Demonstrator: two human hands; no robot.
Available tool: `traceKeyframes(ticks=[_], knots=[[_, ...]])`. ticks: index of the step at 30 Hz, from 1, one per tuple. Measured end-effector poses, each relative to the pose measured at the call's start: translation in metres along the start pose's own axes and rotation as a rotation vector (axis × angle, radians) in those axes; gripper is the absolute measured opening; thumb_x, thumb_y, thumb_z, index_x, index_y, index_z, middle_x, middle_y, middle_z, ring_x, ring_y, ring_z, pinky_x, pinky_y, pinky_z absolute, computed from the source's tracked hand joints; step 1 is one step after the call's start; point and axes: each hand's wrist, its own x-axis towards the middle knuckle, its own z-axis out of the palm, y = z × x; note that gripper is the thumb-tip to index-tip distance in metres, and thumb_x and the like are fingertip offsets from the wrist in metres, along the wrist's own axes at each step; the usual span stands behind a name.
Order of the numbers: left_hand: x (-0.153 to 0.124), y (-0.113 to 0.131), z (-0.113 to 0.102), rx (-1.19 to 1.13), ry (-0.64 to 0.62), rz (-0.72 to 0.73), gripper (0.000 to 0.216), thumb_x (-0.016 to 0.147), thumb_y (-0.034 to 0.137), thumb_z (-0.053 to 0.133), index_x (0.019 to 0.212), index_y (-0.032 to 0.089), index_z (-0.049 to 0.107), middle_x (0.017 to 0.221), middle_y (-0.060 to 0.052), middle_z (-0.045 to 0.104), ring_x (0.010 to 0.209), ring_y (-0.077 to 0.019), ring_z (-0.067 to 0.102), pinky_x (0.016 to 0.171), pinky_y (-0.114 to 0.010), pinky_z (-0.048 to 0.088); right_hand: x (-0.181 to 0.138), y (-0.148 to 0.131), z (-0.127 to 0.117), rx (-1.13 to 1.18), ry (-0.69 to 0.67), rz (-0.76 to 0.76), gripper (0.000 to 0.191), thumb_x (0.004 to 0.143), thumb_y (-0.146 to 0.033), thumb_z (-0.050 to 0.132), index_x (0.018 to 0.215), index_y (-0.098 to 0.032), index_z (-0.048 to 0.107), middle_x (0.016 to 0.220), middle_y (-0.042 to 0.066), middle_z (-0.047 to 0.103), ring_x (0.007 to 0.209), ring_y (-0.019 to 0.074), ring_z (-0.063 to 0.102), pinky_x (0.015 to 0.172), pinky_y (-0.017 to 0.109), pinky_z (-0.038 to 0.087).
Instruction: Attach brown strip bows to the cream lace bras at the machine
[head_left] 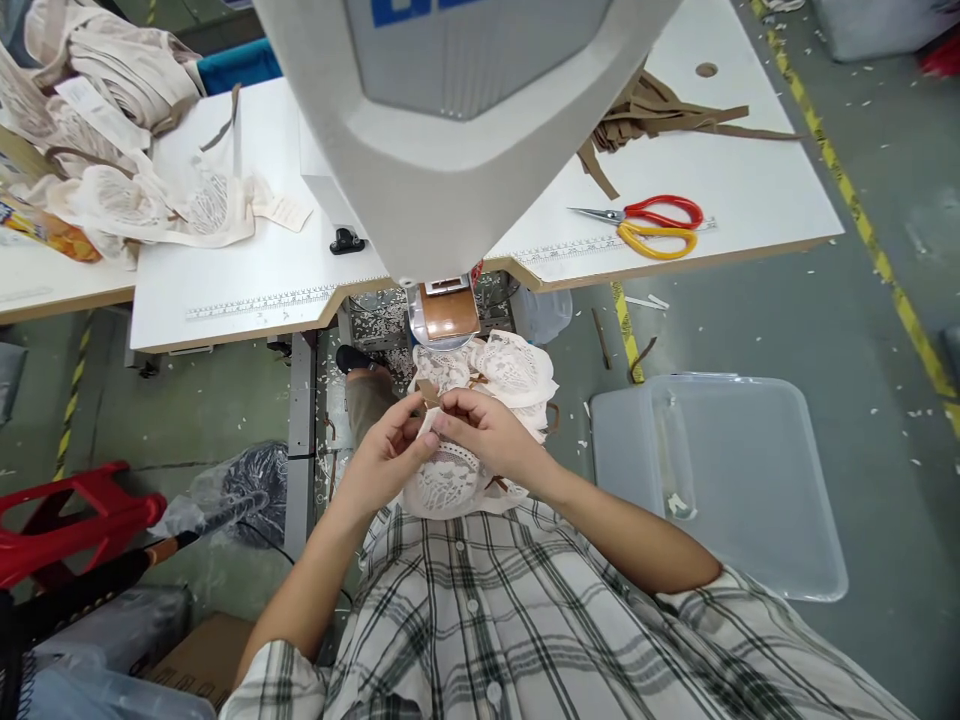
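A cream lace bra (447,484) lies across my lap, bunched below the machine's front. My left hand (394,442) pinches the bra's pale edge strap between thumb and fingers. Close against it, my right hand (487,428) is closed on the same spot, with the fingertips nearly meeting the left ones. A short brown fabric strip (429,392) sticks up between the fingertips; which hand grips it I cannot tell. Just beyond the hands is the sewing machine's rounded working end (444,318), with a brown plate on it. Another lace cup (517,368) spreads out behind my right hand.
The white machine head (465,180) rises over the white table (247,270). Red and yellow scissors (660,225) and brown strips (652,115) lie right; more bras (150,200) are piled left. A translucent bin (750,480) stands right, a red stool (67,520) left.
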Motion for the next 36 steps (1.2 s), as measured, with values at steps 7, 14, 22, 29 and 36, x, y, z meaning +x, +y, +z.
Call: traceKeyframes(ticks=[7, 14, 22, 29, 36], knots=[[0.015, -0.05, -0.049, 0.559, -0.319, 0.005, 0.044, 0.095, 0.053, 0.047, 0.088, 0.02, 0.075, 0.087, -0.007, 0.072, 0.086, -0.0231, 0.066, 0.082, -0.034, 0.052, -0.027, -0.017, -0.042, 0.264, 0.21, 0.071, 0.028, 0.08, -0.044, 0.076, 0.082, -0.021, 0.059, 0.057, -0.007, 0.044, 0.045, 0.0072, 0.034, 0.043, 0.019, 0.028], [0.015, -0.066, -0.06, 0.872, -0.044, 0.255, 0.018, 0.089, 0.033, 0.059, 0.096, 0.022, 0.072, 0.116, -0.01, 0.066, 0.115, -0.027, 0.056, 0.103, -0.045, 0.038, -0.057, -0.013, -0.074, 0.096, -0.015, 0.26, 0.042, 0.073, -0.055, 0.081, 0.074, -0.018, 0.061, 0.058, -0.004, 0.051, 0.043, 0.0058, 0.036, 0.042, 0.019, 0.026], [0.044, -0.077, -0.077, 0.15, 0.458, 0.116, 0.031, 0.076, 0.042, 0.071, 0.068, 0.02, 0.049, 0.099, -0.006, 0.062, 0.095, -0.0224, 0.06, 0.083, -0.035, 0.05, -0.026, -0.008, -0.08, -0.151, 0.246, -0.127, 0.036, 0.085, -0.058, 0.069, 0.097, -0.024, 0.064, 0.084, 0.001, 0.063, 0.067, 0.0134, 0.058, 0.057, 0.024, 0.049], [0.058, -0.125, -0.134, 0.105, 0.644, -0.142, 0.033, 0.067, 0.034, 0.07, 0.088, 0.023, 0.048, 0.076, 0.002, 0.053, 0.069, -0.0167, 0.056, 0.066, -0.029, 0.048, -0.029, 0.073, -0.135, -0.787, 0.555, -0.187, 0.067, 0.088, -0.061, 0.062, 0.139, -0.021, 0.045, 0.14, 0.017, 0.048, 0.13, 0.0283, 0.05, 0.112, 0.052, 0.043], [0.038, -0.154, -0.09, 0.44, 0.575, -0.068, 0.054, 0.071, 0.033, 0.073, 0.121, 0.02, 0.054, 0.134, -0.016, 0.055, 0.134, -0.0355, 0.047, 0.113, -0.053, 0.037, -0.073, 0.17, -0.156, -0.568, 0.588, 0.071, 0.076, 0.075, -0.083, 0.056, 0.12, -0.021, 0.055, 0.116, 0.013, 0.066, 0.103, 0.0235, 0.065, 0.087, 0.039, 0.056]])
